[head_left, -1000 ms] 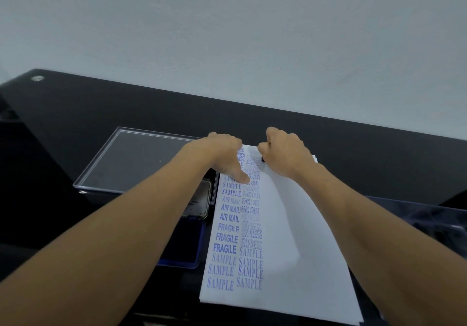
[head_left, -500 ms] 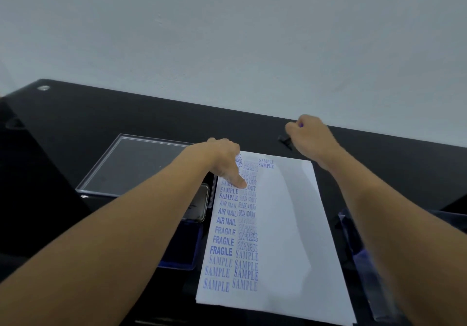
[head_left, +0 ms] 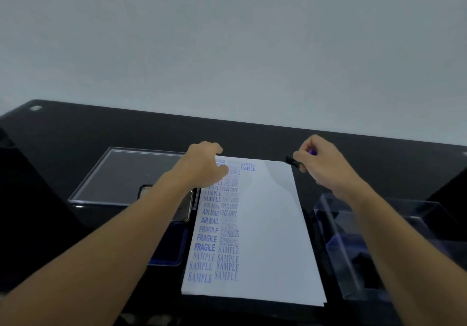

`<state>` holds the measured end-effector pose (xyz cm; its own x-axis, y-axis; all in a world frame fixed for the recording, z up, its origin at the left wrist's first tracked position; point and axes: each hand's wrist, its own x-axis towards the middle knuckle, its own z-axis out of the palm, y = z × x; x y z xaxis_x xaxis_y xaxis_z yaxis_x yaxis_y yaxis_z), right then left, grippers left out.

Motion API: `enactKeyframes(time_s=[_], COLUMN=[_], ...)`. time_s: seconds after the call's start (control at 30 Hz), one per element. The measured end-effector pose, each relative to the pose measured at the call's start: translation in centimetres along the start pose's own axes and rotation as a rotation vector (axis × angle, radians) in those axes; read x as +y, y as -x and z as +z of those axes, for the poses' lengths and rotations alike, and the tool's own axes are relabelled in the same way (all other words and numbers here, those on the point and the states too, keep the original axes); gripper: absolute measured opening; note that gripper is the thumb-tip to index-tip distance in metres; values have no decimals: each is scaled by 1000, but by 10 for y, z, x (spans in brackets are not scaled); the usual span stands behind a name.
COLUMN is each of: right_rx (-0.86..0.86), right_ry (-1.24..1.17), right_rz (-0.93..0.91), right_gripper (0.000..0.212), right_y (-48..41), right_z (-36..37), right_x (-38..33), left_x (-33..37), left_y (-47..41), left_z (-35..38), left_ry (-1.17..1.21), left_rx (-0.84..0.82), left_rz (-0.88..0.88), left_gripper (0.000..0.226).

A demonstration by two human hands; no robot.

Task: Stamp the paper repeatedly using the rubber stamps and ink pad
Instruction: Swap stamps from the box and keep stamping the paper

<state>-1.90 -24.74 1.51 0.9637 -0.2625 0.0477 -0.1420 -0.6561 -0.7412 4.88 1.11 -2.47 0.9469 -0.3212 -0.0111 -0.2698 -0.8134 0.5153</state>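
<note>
A white sheet of paper (head_left: 267, 224) lies on the black desk, its left part covered with columns of blue prints such as SAMPLE, FRAGILE and AIR MAIL. My left hand (head_left: 204, 166) presses on the sheet's top left corner. My right hand (head_left: 323, 161) is off the sheet, just past its top right corner, and pinches a small black rubber stamp (head_left: 292, 161) with a purple top. The blue ink pad (head_left: 168, 252) sits left of the paper, partly hidden under my left forearm.
A clear plastic lid (head_left: 121, 174) lies flat at the left rear. A silver-edged dark case (head_left: 185, 212) lies between the lid and the ink pad. A clear box (head_left: 336, 237) with dark stamps inside stands right of the paper, under my right forearm.
My right hand lifted the stamp off the top of the paper and moved it right, past the sheet's corner. Two SAMPLE prints now show there. My left hand stayed put.
</note>
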Motion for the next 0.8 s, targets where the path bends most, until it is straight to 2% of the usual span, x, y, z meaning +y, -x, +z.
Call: enactKeyframes(time_s=[0.1,0.2,0.37,0.53,0.8], right_rx=[3,-3,-8,-111,-91], right_ry=[-31,-48,-53,93,22], right_rz=[13,12,-27,-133,-78], right_gripper=[10,11,10,14,17], right_y=[17,34,60,83,105], right_z=[-8,-16,-32,-51,-72], right_x=[3,6,6,12,26], left_x=[4,11,24,47,85], left_y=[20,42,71,97,118], left_z=[-2,-7,-10,-7,20], left_ry=[20,40,51,114,161], left_rx=[127,180,144,115,49], left_rz=[-9,-25,-34,-20,34], left_gripper=[44,38,41,41,35])
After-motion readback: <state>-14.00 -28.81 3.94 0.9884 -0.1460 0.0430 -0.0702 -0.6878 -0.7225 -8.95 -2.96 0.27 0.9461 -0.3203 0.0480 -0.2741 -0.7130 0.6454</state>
